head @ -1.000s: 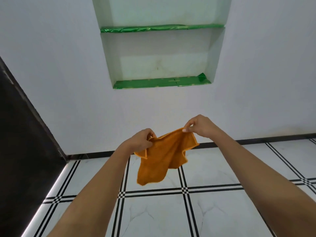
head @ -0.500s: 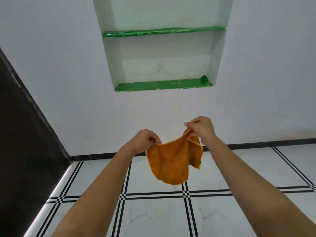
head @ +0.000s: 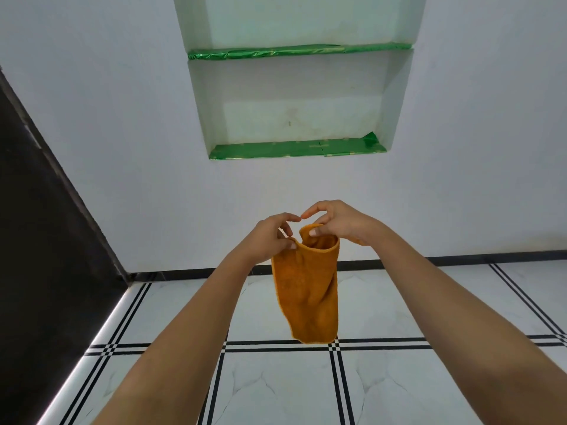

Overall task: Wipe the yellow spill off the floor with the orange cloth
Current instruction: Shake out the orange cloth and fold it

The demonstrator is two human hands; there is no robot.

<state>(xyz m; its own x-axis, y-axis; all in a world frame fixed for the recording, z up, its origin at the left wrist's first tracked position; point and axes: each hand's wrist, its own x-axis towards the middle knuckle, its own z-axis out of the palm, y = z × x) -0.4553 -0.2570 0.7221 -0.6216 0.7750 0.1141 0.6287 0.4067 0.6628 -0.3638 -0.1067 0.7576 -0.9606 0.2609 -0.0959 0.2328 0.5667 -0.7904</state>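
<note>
Orange cloth (head: 306, 289) pinched by left hand (head: 270, 237), right hand (head: 340, 225), close together; likely folding. Next: lowering onto spill, not visible.

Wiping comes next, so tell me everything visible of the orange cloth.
The orange cloth is a soft, plush fabric, microfibre by its look, with a stitched hem. It hangs doubled over in the air, top edge bunched into a loop, lower end loose above the tiled floor, not touching it. The left hand pinches its top edge; the right hand grips the other side.
</note>
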